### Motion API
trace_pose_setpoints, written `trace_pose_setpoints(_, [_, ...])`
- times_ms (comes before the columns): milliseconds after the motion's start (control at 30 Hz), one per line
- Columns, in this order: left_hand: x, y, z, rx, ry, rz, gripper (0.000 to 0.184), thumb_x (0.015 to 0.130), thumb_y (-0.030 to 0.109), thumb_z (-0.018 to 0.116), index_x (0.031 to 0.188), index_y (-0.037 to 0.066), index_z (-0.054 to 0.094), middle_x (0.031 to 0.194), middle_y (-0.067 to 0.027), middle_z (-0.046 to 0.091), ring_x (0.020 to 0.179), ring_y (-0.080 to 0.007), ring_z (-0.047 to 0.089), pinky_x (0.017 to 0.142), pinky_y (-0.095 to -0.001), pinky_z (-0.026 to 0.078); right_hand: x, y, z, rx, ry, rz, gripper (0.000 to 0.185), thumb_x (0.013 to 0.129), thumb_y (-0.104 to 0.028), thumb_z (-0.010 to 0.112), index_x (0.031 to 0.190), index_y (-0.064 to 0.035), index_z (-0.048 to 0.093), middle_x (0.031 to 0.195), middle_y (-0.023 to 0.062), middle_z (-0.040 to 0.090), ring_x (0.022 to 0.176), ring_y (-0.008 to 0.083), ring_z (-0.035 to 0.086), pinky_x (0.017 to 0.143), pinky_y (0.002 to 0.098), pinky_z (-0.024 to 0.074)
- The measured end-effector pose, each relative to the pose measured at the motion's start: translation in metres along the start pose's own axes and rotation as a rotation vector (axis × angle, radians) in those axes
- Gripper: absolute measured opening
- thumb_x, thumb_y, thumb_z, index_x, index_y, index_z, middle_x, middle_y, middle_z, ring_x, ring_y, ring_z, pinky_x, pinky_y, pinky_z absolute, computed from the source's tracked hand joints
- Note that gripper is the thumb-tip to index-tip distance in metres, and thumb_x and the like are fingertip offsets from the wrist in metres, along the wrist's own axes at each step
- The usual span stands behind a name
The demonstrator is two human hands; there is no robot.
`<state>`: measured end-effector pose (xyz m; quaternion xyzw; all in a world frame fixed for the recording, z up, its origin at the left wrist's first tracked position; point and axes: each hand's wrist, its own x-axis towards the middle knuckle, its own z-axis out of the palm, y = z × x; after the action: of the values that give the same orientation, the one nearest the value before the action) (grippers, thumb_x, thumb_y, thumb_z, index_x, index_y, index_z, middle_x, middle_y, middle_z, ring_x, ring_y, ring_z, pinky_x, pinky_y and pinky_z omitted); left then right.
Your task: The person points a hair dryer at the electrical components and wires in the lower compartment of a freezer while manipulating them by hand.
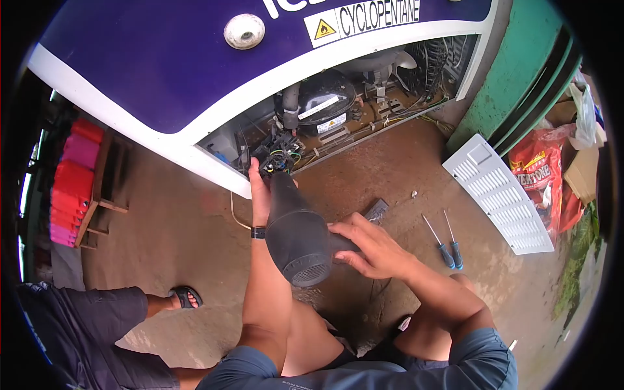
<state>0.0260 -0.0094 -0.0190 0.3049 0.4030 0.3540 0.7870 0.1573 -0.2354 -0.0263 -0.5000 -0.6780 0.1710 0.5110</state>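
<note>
A black hair dryer point(296, 237) slants across the middle, its nozzle toward the compressor bay. My right hand point(370, 247) is wrapped round its handle. Beyond the nozzle, my left hand point(260, 195) grips the edge of a wired electrical module point(283, 153) with coloured leads; the dryer hides most of its fingers. Behind the module sits a black compressor point(325, 97) with white labels, inside the open base of a blue and white freezer point(175, 71).
A vented grey panel point(500, 195) lies at right by a green metal post point(513, 71). Two screwdrivers point(447, 255) rest on the wet floor, near a dark block-shaped object point(377, 211). Another person's leg point(156, 303) stands at left, near stacked red and pink goods point(71, 182).
</note>
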Motion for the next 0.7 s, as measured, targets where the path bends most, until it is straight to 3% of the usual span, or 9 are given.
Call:
trace_pose_setpoints(200, [0.015, -0.007, -0.011, -0.048, -0.078, -0.005, 0.063, 0.098, 0.073, 0.052, 0.095, 0.012, 0.065, 0.067, -0.0041, 0.062, 0.052, -0.0153, 0.056, 0.047, -0.0310, 0.043, -0.002, 0.006, -0.007, 0.002, 0.042, -0.006, 0.055, 0.095, -0.018, 0.073, 0.145, -0.0060, 0.053, 0.112, 0.0169, 0.056, 0.095, 0.0375, 0.060, 0.084, 0.0449, 0.0519])
trace_pose_setpoints(300, [0.012, -0.006, -0.001, -0.107, -0.009, 0.038, 0.063, 0.098, 0.072, 0.053, 0.103, 0.011, 0.068, 0.074, -0.0045, 0.066, 0.058, -0.0162, 0.060, 0.051, -0.0311, 0.047, -0.004, 0.011, -0.010, 0.028, 0.092, 0.002, 0.054, 0.095, -0.017, 0.072, 0.144, -0.0046, 0.052, 0.111, 0.0174, 0.057, 0.095, 0.0375, 0.061, 0.084, 0.0440, 0.0523])
trace_pose_setpoints(367, [0.011, -0.002, 0.001, -0.207, -0.041, 0.010, 0.053, 0.096, 0.060, 0.062, 0.112, 0.010, 0.069, 0.088, -0.0037, 0.070, 0.071, -0.0173, 0.065, 0.061, -0.0296, 0.054, -0.006, 0.015, -0.014, 0.048, 0.116, 0.018, 0.053, 0.095, -0.016, 0.072, 0.143, -0.0036, 0.052, 0.110, 0.0177, 0.057, 0.095, 0.0372, 0.061, 0.083, 0.0435, 0.0523])
trace_pose_setpoints(567, [0.044, -0.009, -0.049, -0.239, -0.153, -0.079, 0.054, 0.088, 0.060, 0.069, 0.107, 0.010, 0.068, 0.081, -0.0023, 0.065, 0.064, -0.0153, 0.052, 0.075, -0.0348, 0.052, -0.009, 0.030, -0.017, 0.059, 0.217, 0.039, 0.050, 0.094, -0.015, 0.071, 0.139, -0.0012, 0.053, 0.107, 0.0169, 0.056, 0.093, 0.0335, 0.058, 0.082, 0.0396, 0.0498])
trace_pose_setpoints(700, [0.043, -0.011, -0.043, -0.222, -0.032, -0.047, 0.055, 0.085, 0.059, 0.071, 0.105, 0.008, 0.068, 0.087, -0.0038, 0.064, 0.066, -0.0161, 0.053, 0.078, -0.0378, 0.052, -0.006, 0.034, -0.020, 0.067, 0.210, 0.041, 0.051, 0.092, -0.015, 0.072, 0.138, -0.0010, 0.054, 0.107, 0.0174, 0.057, 0.092, 0.0339, 0.059, 0.081, 0.0405, 0.0500])
